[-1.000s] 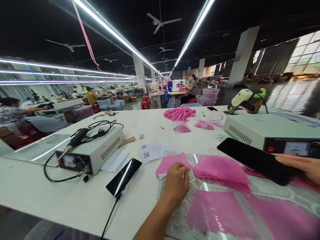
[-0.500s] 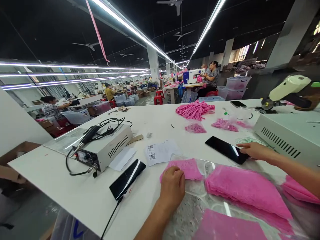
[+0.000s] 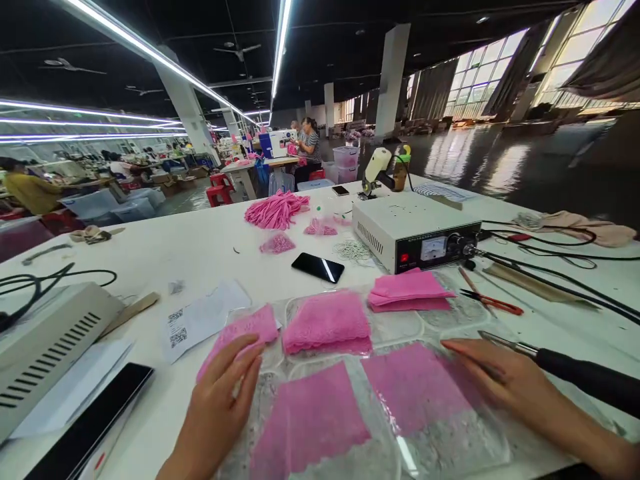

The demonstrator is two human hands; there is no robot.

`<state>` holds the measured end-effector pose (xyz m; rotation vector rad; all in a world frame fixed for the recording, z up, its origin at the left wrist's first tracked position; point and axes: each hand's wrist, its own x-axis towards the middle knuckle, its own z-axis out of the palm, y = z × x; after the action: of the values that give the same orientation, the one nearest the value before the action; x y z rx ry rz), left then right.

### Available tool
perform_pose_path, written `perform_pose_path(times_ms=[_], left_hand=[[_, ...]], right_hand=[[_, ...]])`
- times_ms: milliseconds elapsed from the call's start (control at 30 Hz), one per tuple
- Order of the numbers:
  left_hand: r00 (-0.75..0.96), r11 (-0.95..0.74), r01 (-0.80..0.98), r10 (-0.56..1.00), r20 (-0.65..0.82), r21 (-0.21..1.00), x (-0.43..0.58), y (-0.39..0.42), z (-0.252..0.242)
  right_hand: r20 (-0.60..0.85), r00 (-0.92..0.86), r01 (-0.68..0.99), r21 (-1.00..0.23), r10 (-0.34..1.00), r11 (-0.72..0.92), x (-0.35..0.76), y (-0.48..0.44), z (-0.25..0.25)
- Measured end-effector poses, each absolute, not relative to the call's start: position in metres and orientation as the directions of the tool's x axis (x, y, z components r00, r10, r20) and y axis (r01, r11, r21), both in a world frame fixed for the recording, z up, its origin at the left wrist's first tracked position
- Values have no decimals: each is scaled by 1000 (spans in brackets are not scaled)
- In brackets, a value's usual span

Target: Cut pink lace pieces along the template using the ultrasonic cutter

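My left hand (image 3: 220, 393) lies flat and open, fingertips on a small pink lace piece (image 3: 245, 330) at the left edge of a clear plastic sheet (image 3: 440, 440). My right hand (image 3: 505, 383) rests open, fingers stretched over a flat pink fabric piece (image 3: 415, 387); it touches a black-handled soldering tool (image 3: 570, 370). Another flat pink piece (image 3: 310, 420) lies between my hands. Beyond them sit a pink lace stack (image 3: 327, 323) and a folded pink stack (image 3: 407, 291). A black phone (image 3: 318, 267) lies alone on the table.
A white power box (image 3: 415, 230) with a dial stands behind the stacks, cables trailing right. Red scissors (image 3: 493, 303) lie beside it. Left: another white box (image 3: 45, 340), a second phone (image 3: 90, 427), a QR paper (image 3: 200, 320). Pink cord bundles (image 3: 275, 210) lie further back. People work at far tables.
My right hand let go of the black phone, which now lies on the table, and came down onto the pink fabric. My left hand opened flat. The view swung right.
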<state>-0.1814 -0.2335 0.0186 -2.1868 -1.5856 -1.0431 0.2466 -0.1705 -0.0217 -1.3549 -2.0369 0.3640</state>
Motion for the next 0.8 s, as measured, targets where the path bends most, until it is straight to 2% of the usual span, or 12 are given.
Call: perform_pose_path(times_ms=[133, 233, 300, 367, 433, 567, 667, 800], left_hand=[[462, -595, 798, 706, 537, 95, -104, -247, 26], [636, -706, 706, 664, 394, 49, -55, -248, 1], [670, -712, 702, 670, 319, 20, -37, -248, -20], [678, -706, 708, 685, 265, 13, -31, -248, -36], [692, -714, 700, 688, 221, 32, -31, -249, -39], [681, -695, 700, 719, 138, 165, -35, -232, -12], [589, -623, 744, 782, 201, 243, -36, -195, 15], [518, -564, 792, 823, 234, 232, -31, -129, 30]], right_hand=[[472, -547, 650, -281, 691, 707, 262, -175, -55], [546, -621, 596, -136, 562, 791, 268, -177, -70], [575, -642, 578, -72, 507, 813, 271, -180, -76], [594, -641, 566, -63, 487, 822, 273, -183, -79], [619, -603, 567, -111, 503, 816, 274, -182, -77], [665, -485, 622, -195, 568, 759, 261, -155, -59], [616, -438, 732, -178, 655, 658, 237, -114, -44], [551, -431, 794, -144, 714, 590, 208, -63, -40]])
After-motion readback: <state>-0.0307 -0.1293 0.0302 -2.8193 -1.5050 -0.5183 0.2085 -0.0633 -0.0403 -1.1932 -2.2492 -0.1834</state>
